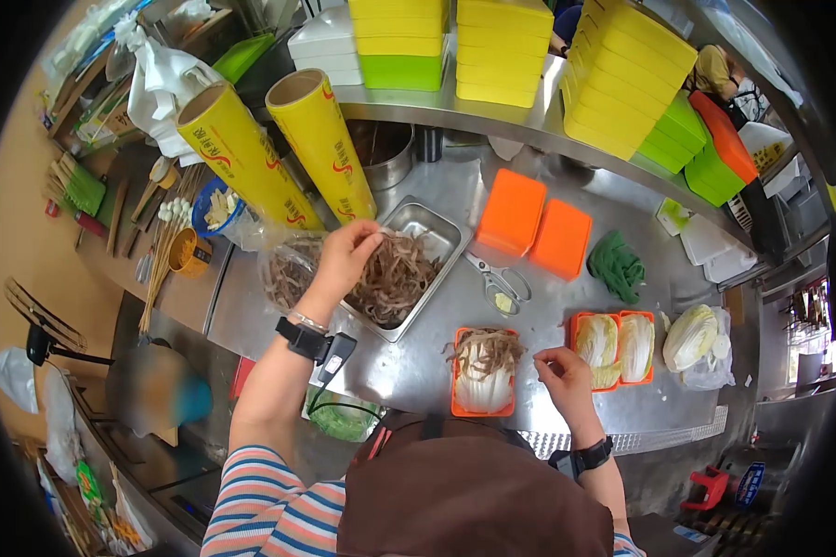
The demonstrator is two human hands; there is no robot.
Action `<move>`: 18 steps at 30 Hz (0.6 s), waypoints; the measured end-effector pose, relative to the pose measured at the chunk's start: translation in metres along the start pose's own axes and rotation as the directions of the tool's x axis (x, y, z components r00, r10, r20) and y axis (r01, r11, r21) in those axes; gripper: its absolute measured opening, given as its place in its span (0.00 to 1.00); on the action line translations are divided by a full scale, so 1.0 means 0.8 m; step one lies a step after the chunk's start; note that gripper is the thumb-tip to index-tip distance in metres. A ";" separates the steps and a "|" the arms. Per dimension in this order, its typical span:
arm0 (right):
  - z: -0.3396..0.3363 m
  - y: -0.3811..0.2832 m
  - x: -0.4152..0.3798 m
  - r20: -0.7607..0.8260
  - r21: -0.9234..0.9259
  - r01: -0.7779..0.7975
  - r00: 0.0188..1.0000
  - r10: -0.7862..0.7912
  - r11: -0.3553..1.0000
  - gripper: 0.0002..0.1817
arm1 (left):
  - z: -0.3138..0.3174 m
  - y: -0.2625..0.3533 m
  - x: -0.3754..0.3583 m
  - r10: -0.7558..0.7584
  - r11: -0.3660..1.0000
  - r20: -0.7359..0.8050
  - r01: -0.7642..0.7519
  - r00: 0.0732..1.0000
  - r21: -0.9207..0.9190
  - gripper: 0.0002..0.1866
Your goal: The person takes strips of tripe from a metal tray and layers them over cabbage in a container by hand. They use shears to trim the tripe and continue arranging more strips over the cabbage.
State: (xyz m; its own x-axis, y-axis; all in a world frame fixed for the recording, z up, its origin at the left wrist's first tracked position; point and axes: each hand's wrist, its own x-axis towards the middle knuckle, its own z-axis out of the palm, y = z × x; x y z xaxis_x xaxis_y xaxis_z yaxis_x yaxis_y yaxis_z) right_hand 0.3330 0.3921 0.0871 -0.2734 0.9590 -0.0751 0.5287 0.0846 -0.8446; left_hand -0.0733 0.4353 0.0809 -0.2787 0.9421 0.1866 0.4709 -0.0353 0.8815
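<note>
My left hand (346, 260) is over a metal tray (449, 232) holding a heap of greyish-brown strips (398, 283). Its thumb and fingertips are pinched together; what is between them, if anything, cannot be made out. A clear bag of similar strips (291, 274) lies left of the tray. My right hand (567, 376) hovers with curled fingers and thumb drawn together, beside an orange box (457, 401). In that box sits pale napa cabbage (483, 390), with several brown strips (486, 351) draped on its upper end.
Two orange boxes of cabbage (613, 348) and a bagged cabbage (692, 339) stand at right. Scissors (502, 278), orange containers (534, 223) and a green cloth (617, 267) lie behind. Yellow film rolls (320, 144) stand back left; yellow boxes (622, 70) line the shelf.
</note>
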 end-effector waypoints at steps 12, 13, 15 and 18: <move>0.025 -0.084 0.085 0.199 0.240 0.218 0.943 -0.267 0.946 0.09 | -0.088 0.195 0.045 0.254 0.931 -0.090 -0.269 0.963 -0.246 0.07; 0.030 -0.096 0.096 0.198 0.243 0.230 0.939 -0.281 0.942 0.09 | -0.093 0.209 0.045 0.263 0.928 -0.061 -0.270 0.963 -0.255 0.08; 0.044 -0.121 0.112 0.306 0.538 0.002 0.932 -0.197 0.843 0.19 | -0.098 0.234 0.041 0.258 0.926 -0.066 -0.267 0.964 -0.268 0.08; 0.089 -0.135 0.136 0.450 0.734 -0.259 0.878 -0.164 0.628 0.32 | -0.102 0.268 0.030 0.261 0.918 -0.070 -0.270 0.963 -0.291 0.08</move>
State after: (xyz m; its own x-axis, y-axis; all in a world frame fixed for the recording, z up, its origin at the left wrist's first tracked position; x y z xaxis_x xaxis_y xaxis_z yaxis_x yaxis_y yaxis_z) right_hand 0.1889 0.4678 0.1328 -0.6886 0.7060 -0.1658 -0.1873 -0.3939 -0.8999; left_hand -0.0473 0.4232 0.3095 -0.2043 0.8744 0.4402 0.2634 -0.3840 0.8850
